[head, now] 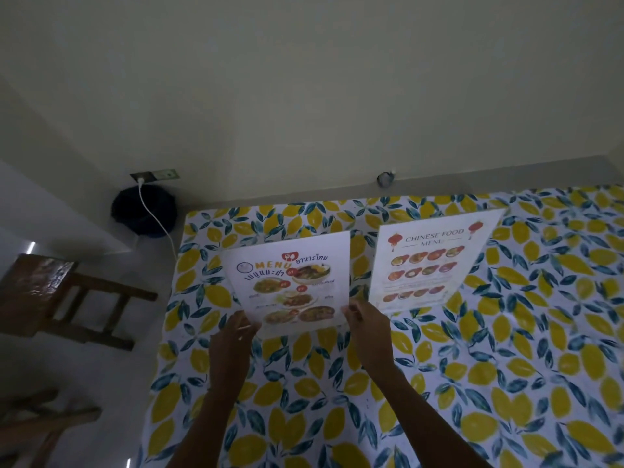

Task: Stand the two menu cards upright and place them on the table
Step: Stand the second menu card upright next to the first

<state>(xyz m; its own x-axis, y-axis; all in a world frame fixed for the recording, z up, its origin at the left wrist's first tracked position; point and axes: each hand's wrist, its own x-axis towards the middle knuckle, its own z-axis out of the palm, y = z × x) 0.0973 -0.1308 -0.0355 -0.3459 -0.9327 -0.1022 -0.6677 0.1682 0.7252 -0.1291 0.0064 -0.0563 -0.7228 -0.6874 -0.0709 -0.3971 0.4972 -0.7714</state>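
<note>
Menu card between hands (table)

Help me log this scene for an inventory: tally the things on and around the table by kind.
Menu cards: 2 (Thai menu card, Chinese food menu card)
Hands: 2 (left hand, right hand)
Tablecloth: 1
Wooden chairs: 2 ()
Total: 7

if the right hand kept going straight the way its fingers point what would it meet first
The right hand already touches the lower right corner of the Thai menu card. Pushing on, it would press into that card first; depth is hard to judge here.
</note>
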